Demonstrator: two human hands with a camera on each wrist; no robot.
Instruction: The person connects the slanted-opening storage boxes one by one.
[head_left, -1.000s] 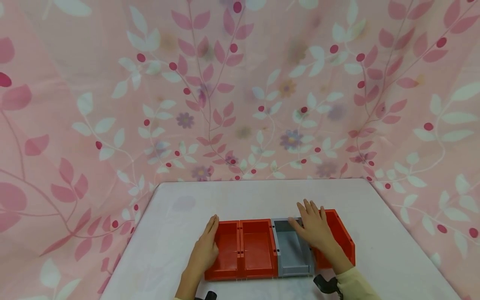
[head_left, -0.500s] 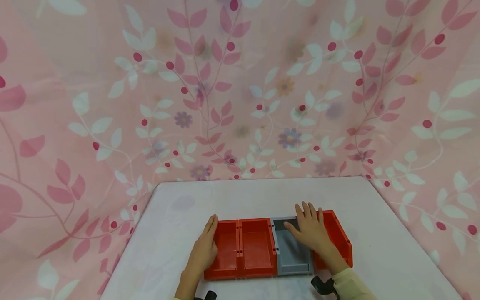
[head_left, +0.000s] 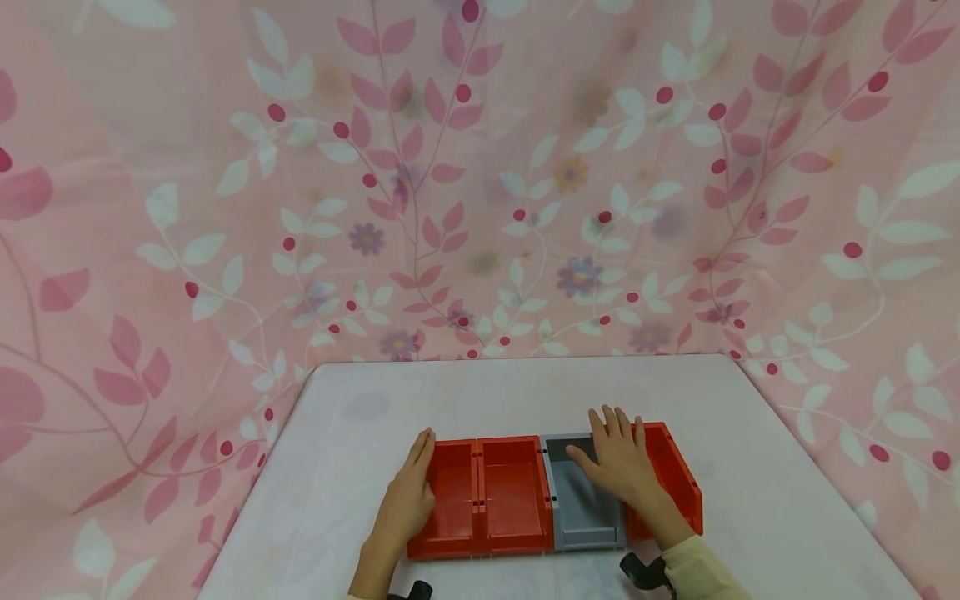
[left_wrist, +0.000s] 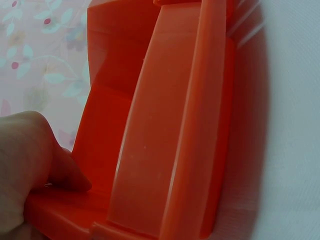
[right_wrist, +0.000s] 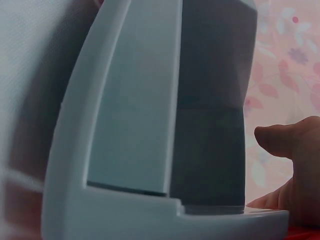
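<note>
Two red storage bins, the left red bin (head_left: 453,492) and the middle red bin (head_left: 514,496), stand side by side, with a grey storage bin (head_left: 587,504) against their right. Another red bin (head_left: 678,475) is right of the grey one, partly covered by my right hand. My left hand (head_left: 407,500) lies along the left bin's outer wall with straight fingers; its thumb (left_wrist: 70,172) hooks over the rim. My right hand (head_left: 626,467), fingers spread, is over the wall between the grey and right red bins. Its thumb (right_wrist: 277,140) is raised, off the grey bin.
The bins stand on a white table (head_left: 360,458). A pink leaf-patterned curtain (head_left: 480,183) hangs behind its far edge. Black camera mounts show at both wrists, such as the right mount (head_left: 643,572).
My right hand and the right red bin have shifted slightly left, toward the grey bin. My left hand stays at the left bin.
</note>
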